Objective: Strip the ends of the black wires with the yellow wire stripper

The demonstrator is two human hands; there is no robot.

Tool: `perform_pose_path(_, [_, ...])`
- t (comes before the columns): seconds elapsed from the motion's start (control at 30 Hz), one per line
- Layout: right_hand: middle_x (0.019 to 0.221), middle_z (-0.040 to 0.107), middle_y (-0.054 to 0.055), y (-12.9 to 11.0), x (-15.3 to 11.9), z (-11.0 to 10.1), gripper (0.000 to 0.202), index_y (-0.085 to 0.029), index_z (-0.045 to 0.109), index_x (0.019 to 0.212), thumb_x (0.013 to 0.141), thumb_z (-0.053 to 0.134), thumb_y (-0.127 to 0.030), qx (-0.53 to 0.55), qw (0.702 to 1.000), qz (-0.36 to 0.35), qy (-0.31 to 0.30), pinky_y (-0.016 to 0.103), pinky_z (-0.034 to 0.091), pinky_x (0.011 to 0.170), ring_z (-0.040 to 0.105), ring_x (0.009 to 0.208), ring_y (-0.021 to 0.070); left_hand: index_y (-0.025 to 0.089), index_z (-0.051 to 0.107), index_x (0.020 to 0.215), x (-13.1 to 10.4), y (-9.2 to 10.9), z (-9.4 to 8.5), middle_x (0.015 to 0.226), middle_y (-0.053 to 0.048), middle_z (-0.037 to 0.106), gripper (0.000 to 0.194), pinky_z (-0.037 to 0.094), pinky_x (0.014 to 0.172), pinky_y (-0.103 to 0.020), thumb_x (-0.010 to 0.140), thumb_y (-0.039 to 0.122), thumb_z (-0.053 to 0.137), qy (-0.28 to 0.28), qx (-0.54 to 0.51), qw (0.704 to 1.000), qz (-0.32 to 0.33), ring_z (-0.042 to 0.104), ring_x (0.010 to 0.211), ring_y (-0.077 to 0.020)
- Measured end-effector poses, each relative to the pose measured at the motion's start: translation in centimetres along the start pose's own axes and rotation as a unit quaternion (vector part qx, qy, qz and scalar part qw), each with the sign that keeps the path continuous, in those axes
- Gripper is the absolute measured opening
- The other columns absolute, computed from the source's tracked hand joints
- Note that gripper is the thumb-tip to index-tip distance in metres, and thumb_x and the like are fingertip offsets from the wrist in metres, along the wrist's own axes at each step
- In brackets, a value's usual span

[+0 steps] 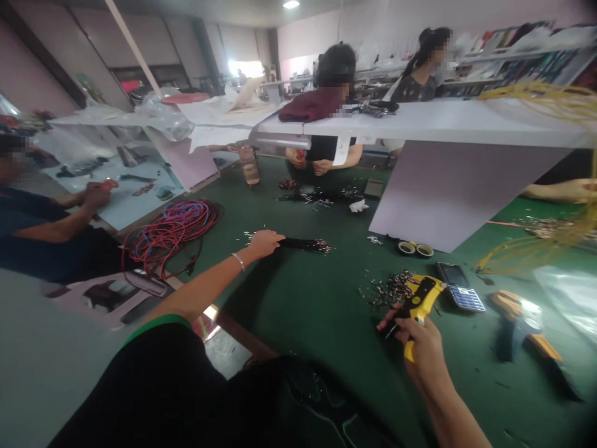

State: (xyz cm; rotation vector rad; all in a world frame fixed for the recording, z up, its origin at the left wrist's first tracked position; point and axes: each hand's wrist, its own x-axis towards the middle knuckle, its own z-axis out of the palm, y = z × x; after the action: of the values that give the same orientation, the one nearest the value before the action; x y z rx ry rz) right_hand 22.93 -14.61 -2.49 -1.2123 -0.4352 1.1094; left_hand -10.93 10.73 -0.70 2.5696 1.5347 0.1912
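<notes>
My left hand [265, 245], a bracelet at its wrist, is closed round one end of a bundle of short black wires [301, 244] that lies on the green table [298, 298]. Copper-coloured ends show at the bundle's right tip. On the right, my right hand [422, 339] grips a yellow and black hand tool [423, 295], its head pointing up and away from me. Just left of the tool's head is a pile of small metal-ended pieces [392, 287]. Whether a wire sits in the tool's jaws is too small to tell.
A phone [461, 287], two tape rolls [415, 249] and orange-handled pliers [527, 320] lie on the right. Red and blue cable coils [177, 230] are at left. A white panel [424, 186] stands behind. Across the table a person's hands [310, 163] work; others sit left and right.
</notes>
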Motion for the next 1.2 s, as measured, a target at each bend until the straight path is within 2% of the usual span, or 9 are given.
perform_pose_path(0.17, [0.063,0.064,0.0,0.5,0.1,-0.1,0.029,-0.017,0.058,0.085,0.057,0.065,-0.018,-0.012,1.0,-0.022,-0.008,0.026,0.042,0.044,0.062,0.05,0.0181,0.021,0.073,0.097,-0.1,2.8,-0.6,0.078,-0.003,0.069,0.028,0.04,0.069,-0.026,0.07,0.018,0.066,-0.022,-0.074,0.997,-0.003,0.062,0.078,-0.0194])
perform_pose_path(0.27, [0.066,0.064,0.0,0.5,-0.1,0.3,0.03,-0.017,0.058,0.087,0.058,0.065,-0.016,-0.012,0.998,-0.045,-0.037,0.027,0.043,0.047,0.061,0.051,0.0175,0.018,0.074,0.097,-0.6,6.1,-0.2,0.07,0.0,0.069,0.03,0.043,0.063,-0.023,0.068,0.027,0.071,-0.077,-0.149,0.985,0.039,0.062,0.067,-0.0155])
perform_pose_path(0.33, [0.07,0.065,0.0,0.3,-0.2,0.6,0.034,-0.017,0.059,0.091,0.058,0.063,-0.014,-0.002,0.997,-0.045,-0.069,0.028,0.044,0.05,0.062,0.054,0.0177,0.017,0.072,0.102,-1.1,8.9,0.2,0.072,-0.001,0.071,0.032,0.044,0.063,-0.023,0.076,0.033,0.065,-0.102,-0.197,0.973,0.071,0.062,0.067,-0.0141])
perform_pose_path(0.43, [0.075,0.067,0.002,-0.6,-0.4,0.9,0.036,-0.017,0.059,0.093,0.057,0.06,-0.015,0.037,0.993,-0.046,-0.107,0.032,0.047,0.056,0.062,0.056,0.0189,0.014,0.074,0.097,-1.8,12.9,0.6,0.069,-0.003,0.071,0.03,0.045,0.066,-0.023,0.082,0.033,0.056,-0.12,-0.343,0.927,0.091,0.062,0.068,-0.0138])
perform_pose_path(0.5, [0.083,0.07,0.004,-1.5,-0.5,0.9,0.038,-0.018,0.06,0.095,0.058,0.059,-0.016,0.059,0.988,-0.047,-0.134,0.036,0.049,0.06,0.062,0.06,0.0201,0.015,0.076,0.087,-2.1,15.1,0.7,0.064,-0.003,0.07,0.026,0.044,0.062,-0.023,0.079,0.033,0.059,-0.129,-0.371,0.915,0.095,0.06,0.062,-0.0133])
perform_pose_path(0.6, [0.098,0.07,0.008,-2.7,-0.6,0.8,0.04,-0.018,0.06,0.1,0.06,0.057,-0.016,0.112,0.981,-0.058,-0.146,0.04,0.051,0.066,0.063,0.066,0.0212,0.015,0.076,0.087,-2.3,17.3,0.6,0.062,-0.003,0.069,0.025,0.042,0.059,-0.023,0.078,0.031,0.059,-0.148,-0.376,0.909,0.107,0.058,0.059,-0.0124])
perform_pose_path(0.7, [0.102,0.07,0.009,-3.5,-0.7,0.7,0.04,-0.019,0.061,0.1,0.061,0.055,-0.016,0.144,0.976,-0.047,-0.156,0.044,0.052,0.071,0.064,0.071,0.0224,0.015,0.075,0.088,-2.5,18.6,0.8,0.062,-0.003,0.069,0.025,0.042,0.059,-0.023,0.078,0.031,0.058,-0.161,-0.382,0.903,0.117,0.058,0.059,-0.0124])
perform_pose_path(0.9, [0.09,0.07,0.007,-3.5,-0.2,0.1,0.038,-0.019,0.063,0.099,0.061,0.054,-0.017,0.143,0.976,-0.028,-0.162,0.05,0.052,0.08,0.065,0.077,0.0253,0.017,0.075,0.085,-2.6,19.8,1.0,0.061,-0.002,0.069,0.023,0.044,0.06,-0.023,0.077,0.031,0.058,-0.175,-0.382,0.9,0.12,0.06,0.06,-0.0132])
perform_pose_path(1.2, [0.082,0.068,0.006,-3.7,0.0,0.2,0.04,-0.019,0.061,0.097,0.057,0.055,-0.019,0.114,0.98,-0.018,-0.16,0.051,0.052,0.076,0.065,0.073,0.0262,0.019,0.075,0.077,-2.0,20.8,0.8,0.064,-0.002,0.069,0.018,0.045,0.057,-0.022,0.071,0.026,0.06,-0.207,-0.403,0.883,0.123,0.061,0.061,-0.013])
